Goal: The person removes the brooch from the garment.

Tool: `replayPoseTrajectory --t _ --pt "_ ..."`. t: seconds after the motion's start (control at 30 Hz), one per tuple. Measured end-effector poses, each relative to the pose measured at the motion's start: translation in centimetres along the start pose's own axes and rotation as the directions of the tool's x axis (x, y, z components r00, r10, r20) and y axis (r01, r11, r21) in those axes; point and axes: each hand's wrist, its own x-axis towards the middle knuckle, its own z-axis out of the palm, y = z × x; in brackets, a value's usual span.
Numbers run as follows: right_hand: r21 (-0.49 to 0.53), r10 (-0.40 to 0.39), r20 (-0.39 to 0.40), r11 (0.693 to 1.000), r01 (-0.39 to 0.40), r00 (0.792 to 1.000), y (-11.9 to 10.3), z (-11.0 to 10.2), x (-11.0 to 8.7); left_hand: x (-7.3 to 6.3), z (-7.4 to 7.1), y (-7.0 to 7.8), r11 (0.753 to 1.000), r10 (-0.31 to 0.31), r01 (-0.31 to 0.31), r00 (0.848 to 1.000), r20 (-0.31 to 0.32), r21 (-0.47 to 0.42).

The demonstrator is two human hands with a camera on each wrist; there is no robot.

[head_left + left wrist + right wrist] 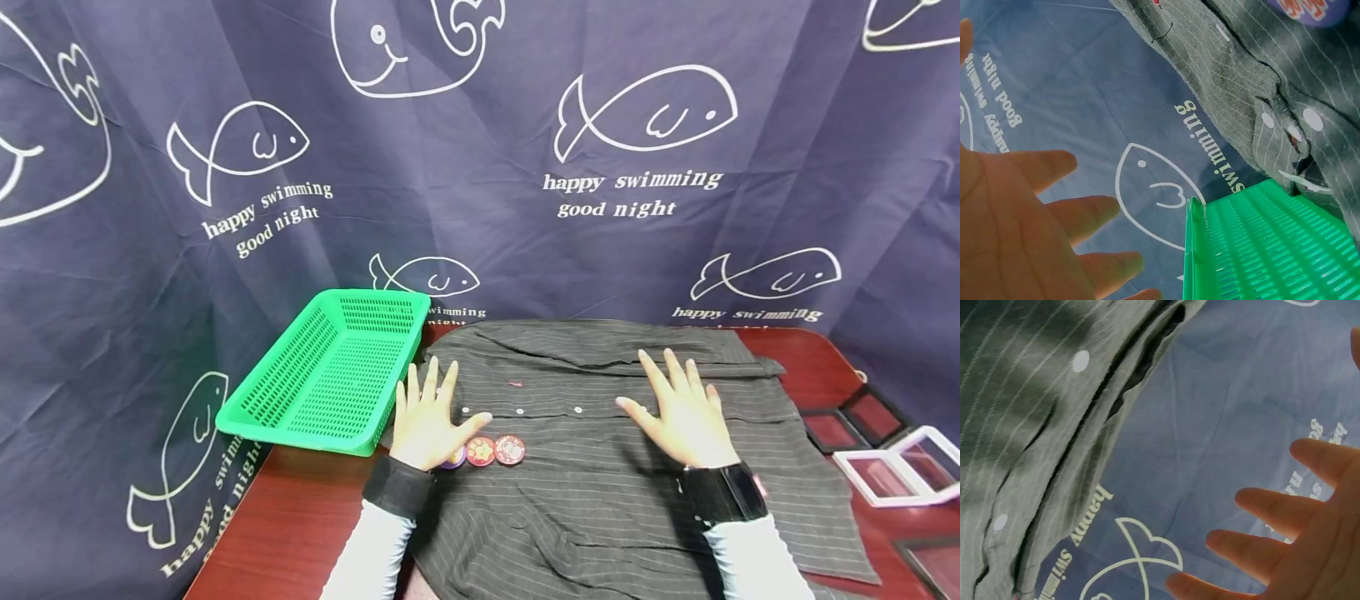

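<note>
The shirt lies spread on the table, between the green basket on the left and the white frame on the right. It looks like thin woven cloth, so it should be light, limp and quick to crease, with little risk of breaking; it probably drapes and folds wherever it is lifted rather than keeping a shape. The surest hold would likely be a pinch at an edge or a doubled layer, such as the hem at the right or the ridged folds along the far side (a grab at the middle would only bunch it).

In colour it is dark grey with fine pale stripes, rumpled in places, and white buttons run across it in a row. Three round badges sit on it in a line, two red and one purple, the purple partly hidden by the left hand.

That hand and the right hand both have their fingers straight and spread, gripping nothing, and seem held above the cloth.
</note>
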Motion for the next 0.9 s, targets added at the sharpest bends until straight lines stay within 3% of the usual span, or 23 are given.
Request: replayPoseTrajectory --t 0.2,0.5,0.73,0.9 --pt "-0.006 -0.059 -0.048 0.998 0.059 0.997 -0.8 -0.3 0.7 0.0 -0.6 -0.5 0.999 0.036 -0.036 0.998 -0.044 -0.008" --pt "0.012 -0.126 -0.012 0.992 0.126 0.992 -2.9 0.5 1.1 -0.2 -0.6 -1.8 0.996 0.043 -0.046 0.998 -0.040 -0.072" --pt "0.113 -0.215 -0.002 0.970 0.214 0.977 -5.2 1.5 1.2 -0.5 -1.1 -2.1 0.993 0.073 -0.080 0.995 -0.074 -0.092" --pt "0.186 -0.247 0.010 0.953 0.241 0.969 -6.7 2.2 1.0 -0.9 -1.3 -2.1 0.990 0.079 -0.086 0.995 -0.065 -0.116"
